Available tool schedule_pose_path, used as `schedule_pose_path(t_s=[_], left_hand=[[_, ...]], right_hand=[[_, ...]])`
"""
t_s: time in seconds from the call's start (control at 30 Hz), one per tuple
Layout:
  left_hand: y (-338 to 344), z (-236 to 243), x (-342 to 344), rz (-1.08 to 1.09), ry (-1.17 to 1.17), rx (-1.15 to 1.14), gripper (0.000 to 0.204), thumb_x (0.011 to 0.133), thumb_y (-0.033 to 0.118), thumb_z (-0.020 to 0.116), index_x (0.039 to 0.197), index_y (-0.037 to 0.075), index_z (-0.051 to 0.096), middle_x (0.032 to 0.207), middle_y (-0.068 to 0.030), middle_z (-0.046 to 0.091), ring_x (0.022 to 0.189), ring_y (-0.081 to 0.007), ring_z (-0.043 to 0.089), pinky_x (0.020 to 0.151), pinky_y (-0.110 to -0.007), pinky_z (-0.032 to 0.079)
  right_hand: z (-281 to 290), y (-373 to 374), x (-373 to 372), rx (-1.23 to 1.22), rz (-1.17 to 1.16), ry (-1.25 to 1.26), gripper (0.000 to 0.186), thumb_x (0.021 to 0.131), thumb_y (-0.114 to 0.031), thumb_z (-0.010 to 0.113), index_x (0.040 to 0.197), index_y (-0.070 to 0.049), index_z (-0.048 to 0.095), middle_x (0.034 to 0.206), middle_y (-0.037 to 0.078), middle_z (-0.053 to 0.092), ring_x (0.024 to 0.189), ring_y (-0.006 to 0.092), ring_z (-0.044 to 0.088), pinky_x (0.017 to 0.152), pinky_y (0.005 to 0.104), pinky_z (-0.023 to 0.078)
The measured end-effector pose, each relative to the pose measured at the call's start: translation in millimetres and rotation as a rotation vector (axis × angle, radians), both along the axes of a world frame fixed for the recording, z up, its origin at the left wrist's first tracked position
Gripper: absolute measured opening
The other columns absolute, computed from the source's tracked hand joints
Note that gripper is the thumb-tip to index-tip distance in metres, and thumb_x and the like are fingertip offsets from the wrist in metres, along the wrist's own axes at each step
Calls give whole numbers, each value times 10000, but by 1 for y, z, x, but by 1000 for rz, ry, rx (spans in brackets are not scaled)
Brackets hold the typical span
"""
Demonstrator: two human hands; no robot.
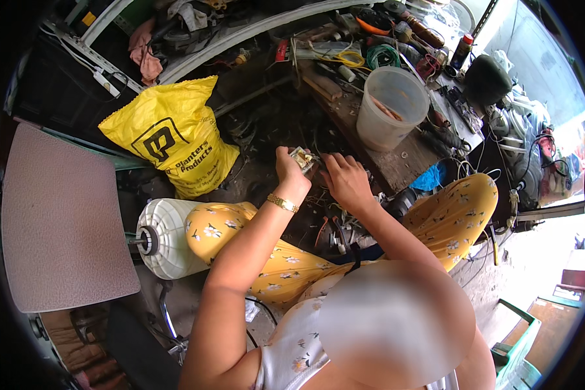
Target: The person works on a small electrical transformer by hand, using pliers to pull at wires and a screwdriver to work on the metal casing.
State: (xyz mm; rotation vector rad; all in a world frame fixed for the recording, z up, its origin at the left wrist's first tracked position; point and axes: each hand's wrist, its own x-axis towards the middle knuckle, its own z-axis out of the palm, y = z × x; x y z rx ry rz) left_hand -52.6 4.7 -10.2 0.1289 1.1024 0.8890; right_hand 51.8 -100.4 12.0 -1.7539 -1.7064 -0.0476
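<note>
My left hand [290, 174], with a gold band at the wrist, is closed around a small squarish part [302, 158]. That part is pale with brass-coloured and greenish bits on its upper face; its exact kind does not show. Close to its right side, my right hand [348, 183] has its fingers bent and pressed together. Something thin and dark seems to be at those fingertips, too small to name. Both hands are held over the dark, littered floor between my knees. Loose tools with orange and dark handles [331, 229] lie below them.
A full yellow sack [182, 140] stands at the left, beside a white ribbed drum [169, 237] and a chair back [65, 221]. On the wooden bench [403, 166] at the right is a translucent bucket [386, 117]. Cables, a spray can [461, 53] and tools crowd behind it.
</note>
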Motion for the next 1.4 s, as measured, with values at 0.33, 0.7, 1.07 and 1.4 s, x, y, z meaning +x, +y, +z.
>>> schedule_pose_path(t_s=[0.33,0.7,1.07,1.4], left_hand=[[5,-4,-5,-45,73,188,170,861,311,440,853,149,491,746,-52,600,696,-219,606,622,-370,500],[19,11,-25,-20,-258,174,164,862,306,485,795,164,530,784,-65,633,721,-249,608,704,-390,499],[12,28,-20,-131,-433,325,98,864,238,577,825,150,556,834,-30,631,764,-191,609,732,-367,526],[5,34,-16,-156,-399,261,84,849,224,596,871,143,598,863,-38,649,795,-204,620,764,-392,533]], right_hand=[[-1,19,7,-551,35,907,254,980,-281,517,1014,-47,611,685,66,606,485,166,564,465,317,470],[-99,-40,43,-642,142,214,320,818,-123,583,1091,38,547,786,248,636,765,350,646,684,418,513],[-68,-50,49,-1066,238,119,358,835,-265,581,1023,33,643,1041,234,650,1005,399,617,870,470,492],[14,-60,61,-445,33,161,194,832,-149,633,923,0,548,968,173,541,911,373,579,761,475,473]])
